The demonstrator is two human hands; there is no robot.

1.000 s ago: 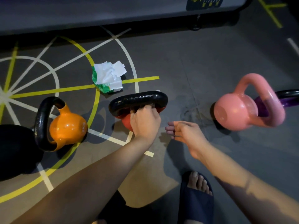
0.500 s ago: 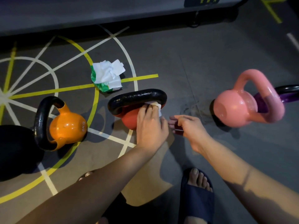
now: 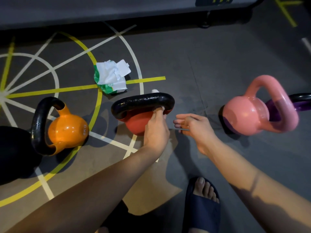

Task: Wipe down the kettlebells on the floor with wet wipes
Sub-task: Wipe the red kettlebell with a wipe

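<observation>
A red kettlebell [image 3: 134, 123] with a wet black handle [image 3: 143, 101] stands on the floor in the middle. My left hand [image 3: 156, 130] lies over its body, and its fingers push a white wet wipe [image 3: 162, 107] up under the right end of the handle. A corner of the wipe pokes out above the handle. My right hand [image 3: 195, 126] hovers just right of it, fingers relaxed, holding nothing. An orange kettlebell [image 3: 67, 130] stands to the left. A glossy pink kettlebell [image 3: 244, 116] lies at the right, with a purple one [image 3: 301, 101] behind it.
An open green-and-white wet wipe pack [image 3: 111, 78] lies on the floor behind the red kettlebell. A large black object [image 3: 13, 148] sits at the far left. My foot in a dark blue slipper [image 3: 202, 204] is at the bottom. A low dark platform [image 3: 101, 10] runs along the back.
My left hand has moved from on top of the handle to under its right end, taking the wipe with it. My right hand has drawn slightly away to the right.
</observation>
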